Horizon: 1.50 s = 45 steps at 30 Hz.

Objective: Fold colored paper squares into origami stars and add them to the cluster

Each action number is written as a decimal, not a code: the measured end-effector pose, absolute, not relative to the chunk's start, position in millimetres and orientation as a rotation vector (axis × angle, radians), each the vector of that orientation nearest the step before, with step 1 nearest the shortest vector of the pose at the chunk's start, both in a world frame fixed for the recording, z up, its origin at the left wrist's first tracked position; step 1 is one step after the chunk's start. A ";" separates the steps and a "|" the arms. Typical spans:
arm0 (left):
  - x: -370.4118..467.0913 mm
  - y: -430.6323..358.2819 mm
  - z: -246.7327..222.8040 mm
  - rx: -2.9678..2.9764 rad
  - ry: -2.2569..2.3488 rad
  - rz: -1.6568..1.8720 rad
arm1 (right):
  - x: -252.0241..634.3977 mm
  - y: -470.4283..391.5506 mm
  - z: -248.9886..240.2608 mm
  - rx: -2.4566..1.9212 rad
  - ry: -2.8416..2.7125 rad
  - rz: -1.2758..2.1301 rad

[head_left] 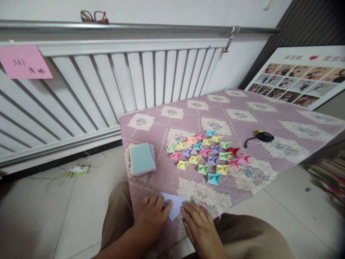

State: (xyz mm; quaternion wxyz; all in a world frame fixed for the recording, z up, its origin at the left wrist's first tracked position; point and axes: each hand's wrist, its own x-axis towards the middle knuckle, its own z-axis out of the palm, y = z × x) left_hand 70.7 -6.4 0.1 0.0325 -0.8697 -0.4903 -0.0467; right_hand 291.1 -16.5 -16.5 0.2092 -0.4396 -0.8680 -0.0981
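Observation:
A partly folded sheet of lavender origami paper [174, 205] lies flat at the near edge of the table, one point facing me. My left hand [151, 215] holds its left side down, with the thumb across the paper and the fingers bent at its edge. Stretched out flat, the fingers of my right hand [198, 225] touch the paper's right corner. Beyond my hands sit several rows of small folded paper boats [205, 152] in many colours. To the left, a stack of square coloured paper [142, 158] has a light blue sheet on top.
A patterned mauve cloth [159, 138] covers the table. Toward the right lies a black and yellow object [263, 136] with a strap. A white radiator [148, 79] runs behind; glasses [95, 17] rest on its pipe. A photo board [299, 77] leans at the far right.

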 end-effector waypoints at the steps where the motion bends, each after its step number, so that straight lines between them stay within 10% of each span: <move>1: 72.3 -6.8 2.0 -2.689 -1.531 -0.112 | 290.7 -16.7 -15.2 -1.227 -2.423 -0.290; 25: 68.4 17.8 24.9 -2.666 -2.115 -0.069 | 263.4 13.6 -5.8 -1.603 -2.155 0.107; 45: 70.3 67.8 42.6 -3.192 -1.584 0.105 | 264.3 29.9 15.9 -1.615 -2.194 0.404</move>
